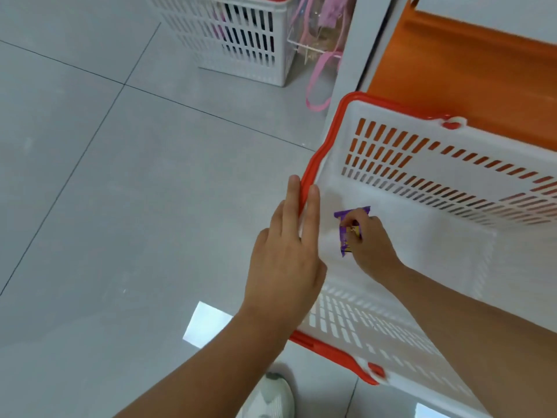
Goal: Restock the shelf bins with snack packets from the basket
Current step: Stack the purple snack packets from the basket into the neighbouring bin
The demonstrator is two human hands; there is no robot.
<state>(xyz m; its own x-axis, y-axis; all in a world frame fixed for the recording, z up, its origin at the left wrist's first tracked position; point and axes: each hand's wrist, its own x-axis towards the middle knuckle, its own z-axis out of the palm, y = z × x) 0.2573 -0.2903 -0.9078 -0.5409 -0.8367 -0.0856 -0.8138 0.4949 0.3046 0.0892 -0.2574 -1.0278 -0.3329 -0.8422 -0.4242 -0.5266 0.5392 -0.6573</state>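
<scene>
A white slotted basket (422, 164) with a red rim stands tilted at the right, its opening toward me. Inside it, near the bottom, lies a single small purple snack packet (346, 224). My right hand (370, 245) reaches into the basket and pinches that packet with curled fingertips. My left hand (289, 254) rests on the basket's red rim at its left edge, fingers straight, some outside and some inside the rim.
An orange shelf surface (452, 70) lies behind the basket at the upper right. A second white slotted basket (241, 40) stands on the grey tiled floor at the top, beside clear bags with pink straps (319, 40). My shoe (271, 396) shows at the bottom.
</scene>
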